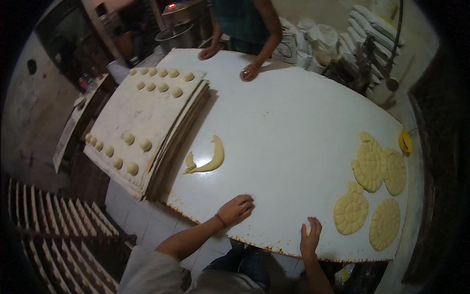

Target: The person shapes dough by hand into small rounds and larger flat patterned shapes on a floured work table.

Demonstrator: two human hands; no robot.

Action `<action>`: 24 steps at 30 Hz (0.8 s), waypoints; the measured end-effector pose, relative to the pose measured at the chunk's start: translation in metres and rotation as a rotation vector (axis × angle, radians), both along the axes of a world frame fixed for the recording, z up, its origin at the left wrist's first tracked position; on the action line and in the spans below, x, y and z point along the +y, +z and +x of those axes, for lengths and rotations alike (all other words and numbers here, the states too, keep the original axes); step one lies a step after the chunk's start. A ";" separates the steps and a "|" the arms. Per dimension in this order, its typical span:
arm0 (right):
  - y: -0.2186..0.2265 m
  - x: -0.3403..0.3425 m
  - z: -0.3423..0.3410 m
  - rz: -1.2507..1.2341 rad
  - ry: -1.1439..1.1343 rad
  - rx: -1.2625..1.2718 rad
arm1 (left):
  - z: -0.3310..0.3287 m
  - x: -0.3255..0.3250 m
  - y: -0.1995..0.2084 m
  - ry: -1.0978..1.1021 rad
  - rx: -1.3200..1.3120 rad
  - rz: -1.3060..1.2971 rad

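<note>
L: dough balls (145, 144) on stacked boards (132, 108), then curved dough strip (218, 157) on counter (284, 142); L hand (236, 209) cupped palm-down, can't tell what's under. R hand (310, 239) curled, apparently round small dough piece (308, 230), w/ scored dough rounds (369, 165) to its R. Prob. ball-rounding step; next move calls for light, even palm pressure.

No lettering, number or sign is legible. Dark marks on the pale sack (285, 51) beyond the far edge of the table (279, 147) are too small to resolve; the red light (171, 6) shows no readable characters.
</note>
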State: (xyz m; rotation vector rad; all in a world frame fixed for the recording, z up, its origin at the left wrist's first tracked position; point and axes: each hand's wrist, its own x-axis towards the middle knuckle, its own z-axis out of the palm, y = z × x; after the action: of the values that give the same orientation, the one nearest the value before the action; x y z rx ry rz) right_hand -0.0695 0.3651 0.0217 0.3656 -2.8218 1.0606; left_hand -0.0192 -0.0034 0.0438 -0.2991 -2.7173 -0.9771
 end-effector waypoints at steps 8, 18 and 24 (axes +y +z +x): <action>-0.005 0.034 0.028 0.130 0.324 -0.155 | 0.071 -0.014 -0.038 -0.097 -0.145 0.063; -0.033 0.050 0.012 0.048 0.330 -0.203 | 0.065 0.020 -0.017 0.121 -0.136 0.132; 0.013 -0.024 -0.005 -0.056 0.290 -0.099 | -0.007 0.063 0.010 0.391 0.050 0.021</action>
State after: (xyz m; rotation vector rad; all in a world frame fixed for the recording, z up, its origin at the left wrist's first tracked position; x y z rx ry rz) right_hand -0.0747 0.3408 0.0345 0.7552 -2.8786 1.2394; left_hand -0.0264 0.0592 0.0537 0.2037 -2.5773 -0.8691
